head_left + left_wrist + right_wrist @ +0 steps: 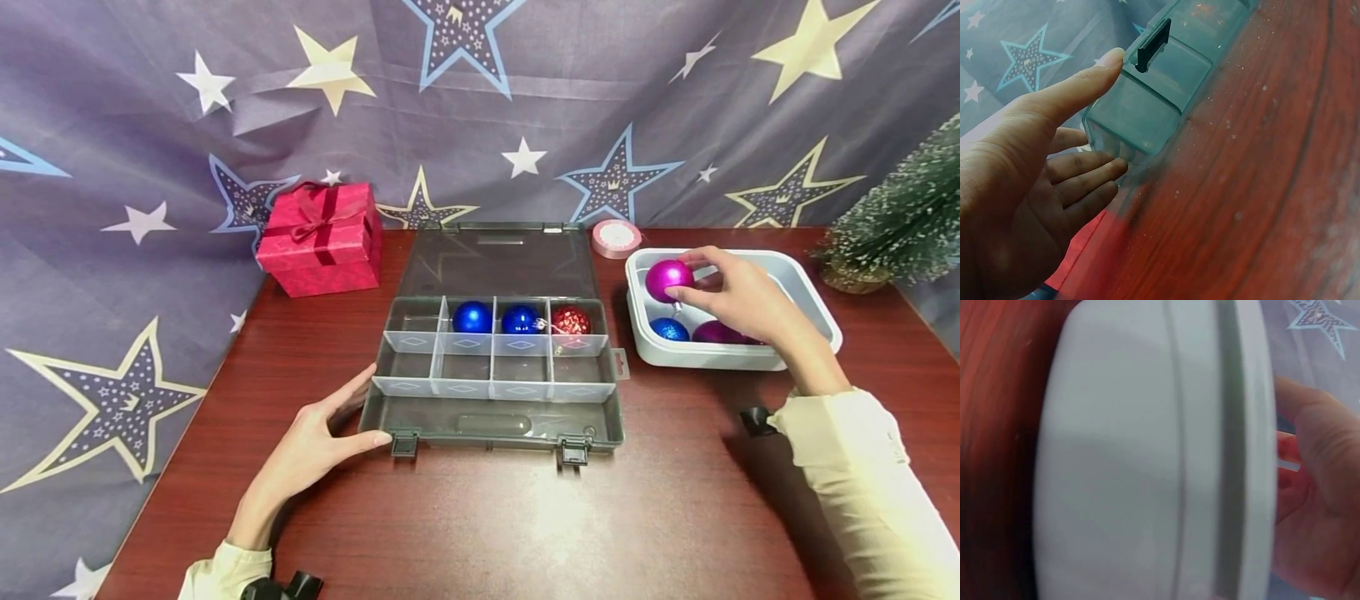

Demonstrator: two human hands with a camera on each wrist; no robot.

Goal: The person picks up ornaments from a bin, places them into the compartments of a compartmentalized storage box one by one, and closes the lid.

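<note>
Pinching a magenta bauble (667, 282), right hand (746, 302) — purple bauble (716, 332) partly hidden below, left hand (309, 446), fingers extended, touching the case (423, 414).

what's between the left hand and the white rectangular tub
The head view shows the open translucent grey plastic compartment case, then a strip of reddish-brown wooden tabletop.

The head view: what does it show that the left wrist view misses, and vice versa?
Only the head view shows the right-hand grip pinching a shiny magenta round bauble, the white rectangular tub, the frosted green tree and the pink-and-white ribbon roll.

Only the left wrist view plainly shows the palm of the left-hand grip.

Both show that grip at a corner of the translucent grey-green plastic box, the red-brown wooden table and the grey star-patterned cloth.
</note>
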